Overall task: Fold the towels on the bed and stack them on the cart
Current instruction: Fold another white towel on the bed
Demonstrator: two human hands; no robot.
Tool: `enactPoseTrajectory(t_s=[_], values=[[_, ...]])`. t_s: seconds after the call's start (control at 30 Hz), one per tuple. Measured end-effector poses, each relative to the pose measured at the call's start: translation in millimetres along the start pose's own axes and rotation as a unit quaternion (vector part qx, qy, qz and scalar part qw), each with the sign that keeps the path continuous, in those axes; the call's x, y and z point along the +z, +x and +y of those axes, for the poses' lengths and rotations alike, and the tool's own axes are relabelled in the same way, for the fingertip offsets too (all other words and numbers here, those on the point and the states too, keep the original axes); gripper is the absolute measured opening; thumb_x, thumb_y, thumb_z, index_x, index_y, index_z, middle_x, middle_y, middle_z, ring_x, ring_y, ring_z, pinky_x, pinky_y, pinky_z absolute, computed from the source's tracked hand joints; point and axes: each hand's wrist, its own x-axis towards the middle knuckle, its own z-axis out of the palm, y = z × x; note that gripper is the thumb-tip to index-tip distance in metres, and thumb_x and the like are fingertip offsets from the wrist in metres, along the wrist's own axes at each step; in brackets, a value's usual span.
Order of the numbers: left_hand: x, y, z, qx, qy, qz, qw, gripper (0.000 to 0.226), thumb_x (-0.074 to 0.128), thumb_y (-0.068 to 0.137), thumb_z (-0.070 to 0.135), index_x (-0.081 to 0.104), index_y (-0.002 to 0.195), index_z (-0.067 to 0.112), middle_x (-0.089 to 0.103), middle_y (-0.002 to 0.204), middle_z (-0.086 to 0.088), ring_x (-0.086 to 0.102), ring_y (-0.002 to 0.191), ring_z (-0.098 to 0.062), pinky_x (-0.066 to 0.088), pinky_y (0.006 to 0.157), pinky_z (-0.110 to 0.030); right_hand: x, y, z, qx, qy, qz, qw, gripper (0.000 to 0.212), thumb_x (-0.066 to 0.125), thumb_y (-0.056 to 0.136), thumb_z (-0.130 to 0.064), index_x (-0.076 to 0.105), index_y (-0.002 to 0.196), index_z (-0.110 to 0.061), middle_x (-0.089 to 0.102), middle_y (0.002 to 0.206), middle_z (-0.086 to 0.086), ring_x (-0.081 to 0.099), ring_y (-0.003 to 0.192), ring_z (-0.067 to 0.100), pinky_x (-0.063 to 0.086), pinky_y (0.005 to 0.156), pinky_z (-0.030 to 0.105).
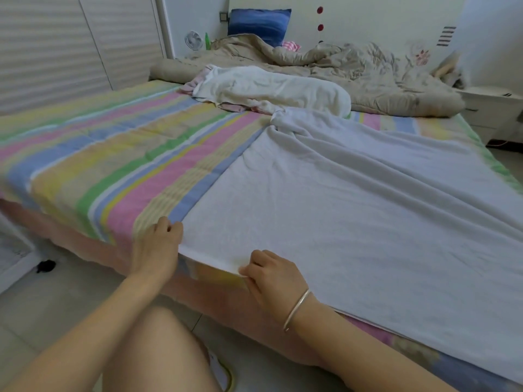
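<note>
**Large white terry towel** (pixel 353 207): lies spread flat over the right half of the bed. Long creases run across it toward the far corner, which is bunched up. Its near hem lies along the bed's front edge.

**Left hand** (pixel 158 244): at the towel's near left corner, fingers curled in and gripping the corner where it meets the striped sheet.

**Right hand** (pixel 271 275): on the near hem, just beside the left hand. Fingers are curled and pinch the hem, which is lifted slightly off the mattress edge. A thin silver bangle (pixel 297 309) sits on the wrist.

**Bed with pastel striped sheet** (pixel 99 165): bands of pink, blue, yellow and green, bare on the left half. A pink valance hangs below the front edge.

**Crumpled white towel heap** (pixel 271 89): lies further up the bed, beyond the flat towel's bunched corner and touching it. Some pink fabric shows underneath the heap.

**Rumpled beige quilt** (pixel 368 69): piled across the head of the bed, behind the heap.

**Blue pillow** (pixel 259 24): stands upright against the wall above the quilt. A pink-and-white checked cloth (pixel 291 46) lies just beside it.

**Small white fan** (pixel 194 40) and **green bottle** (pixel 207 41): stand side by side at the far left corner of the bed.

**White bedside cabinet** (pixel 492 108): stands to the right of the bed.

**Pale tiled floor** (pixel 42 306): a small black object (pixel 45 265) lies near the bed's left end, and a white slipper with a yellow edge (pixel 223 374) lies below the person's knee.
</note>
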Motion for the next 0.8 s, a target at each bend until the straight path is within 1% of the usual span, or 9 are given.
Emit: enactPoseTrajectory(t_s=[0.1, 0.17, 0.3, 0.37, 0.43, 0.53, 0.6, 0.7, 0.8], values=[[-19.4, 7.2, 20.4, -0.019, 0.079, -0.104, 0.991, 0.024, 0.054, 0.082, 0.002, 0.054, 0.104, 0.011, 0.047, 0.111, -0.01, 0.05, 0.098, -0.028, 0.045, 0.071, -0.036, -14.5, -1.7, 1.8, 0.035, 0.08, -0.078, 0.993, 0.019, 0.061, 0.087, -0.027, 0.075, 0.096, -0.019, 0.061, 0.085, 0.001, 0.058, 0.079, 0.02, 0.043, 0.057, 0.028], [-42.8, 16.6, 40.4, -0.058, 0.138, -0.177, 0.973, 0.026, 0.048, 0.091, 0.012, 0.052, 0.117, 0.015, 0.04, 0.126, -0.007, 0.041, 0.117, -0.026, 0.043, 0.086, -0.035, -34.6, -10.0, 7.0, 0.047, 0.107, -0.073, 0.99, 0.031, 0.048, 0.092, -0.036, 0.072, 0.106, -0.023, 0.064, 0.098, -0.002, 0.057, 0.09, 0.018, 0.044, 0.068, 0.03], [-66.8, 31.4, 101.2, 0.015, 0.077, -0.078, 0.994, 0.031, 0.045, 0.091, 0.012, 0.05, 0.122, 0.014, 0.04, 0.136, -0.008, 0.039, 0.125, -0.028, 0.039, 0.093, -0.037, -66.7, -35.5, 65.1, 0.125, -0.004, -0.007, 0.992, 0.049, 0.036, 0.089, -0.049, 0.066, 0.121, -0.027, 0.062, 0.126, 0.001, 0.057, 0.117, 0.027, 0.05, 0.091, 0.044], [-65.2, 39.4, 141.9, 0.088, -0.028, -0.047, 0.995, 0.042, 0.043, 0.091, 0.008, 0.047, 0.132, 0.015, 0.034, 0.146, -0.006, 0.036, 0.13, -0.026, 0.034, 0.101, -0.037, -81.8, -58.4, 110.4, 0.273, -0.079, -0.089, 0.955, 0.081, 0.007, 0.083, -0.066, 0.03, 0.15, -0.027, 0.021, 0.159, 0.006, 0.017, 0.147, 0.028, 0.018, 0.118, 0.049], [-60.3, 47.7, 181.4, 0.133, -0.097, -0.033, 0.986, 0.049, 0.045, 0.089, 0.006, 0.044, 0.137, 0.018, 0.03, 0.152, -0.003, 0.034, 0.134, -0.023, 0.03, 0.105, -0.034, -89.0, -87.2, 129.3, 0.327, -0.082, -0.156, 0.928, 0.09, -0.011, 0.081, -0.073, 0.004, 0.155, -0.024, -0.007, 0.161, 0.004, -0.005, 0.149, 0.026, -0.006, 0.119, 0.042], [-51.9, 64.6, 241.7, 0.178, -0.172, -0.024, 0.968, 0.052, 0.045, 0.085, 0.001, 0.047, 0.134, 0.019, 0.038, 0.146, 0.001, 0.041, 0.127, -0.021, 0.033, 0.102, -0.031, -89.8, -132.9, 117.5, 0.149, -0.099, -0.194, 0.964, 0.069, 0.006, 0.098, -0.06, 0.024, 0.152, -0.021, 0.016, 0.159, 0.003, 0.028, 0.144, 0.025, 0.011, 0.114, 0.039], [-50.2, 77.3, 271.3, 0.192, -0.206, -0.039, 0.959, 0.05, 0.044, 0.085, -0.001, 0.05, 0.13, 0.019, 0.043, 0.139, 0.002, 0.044, 0.122, -0.02, 0.036, 0.098, -0.031, -97.0, -152.5, 115.5, 0.066, -0.034, -0.186, 0.98, 0.061, 0.02, 0.099, -0.058, 0.026, 0.152, -0.028, 0.021, 0.159, -0.006, 0.023, 0.146, 0.016, 0.014, 0.114, 0.035], [-47.6, 103.3, 307.5, 0.216, -0.225, -0.061, 0.948, 0.048, 0.043, 0.085, -0.001, 0.053, 0.127, 0.02, 0.046, 0.136, 0.003, 0.044, 0.119, -0.019, 0.037, 0.094, -0.029, -130.6, -149.4, 154.8, 0.157, 0.021, -0.095, 0.983, 0.06, 0.021, 0.096, -0.064, 0.032, 0.148, -0.034, 0.022, 0.157, -0.015, 0.018, 0.146, 0.007, 0.017, 0.118, 0.028], [-42.6, 128.2, 333.8, 0.22, -0.234, -0.077, 0.944, 0.045, 0.043, 0.087, 0.0, 0.054, 0.126, 0.02, 0.047, 0.135, 0.003, 0.044, 0.12, -0.019, 0.037, 0.093, -0.028, -152.4, -132.2, 222.7, 0.278, -0.014, -0.035, 0.96, 0.087, 0.005, 0.083, -0.08, 0.037, 0.146, -0.029, 0.025, 0.156, -0.009, 0.021, 0.146, 0.014, 0.019, 0.118, 0.031]])
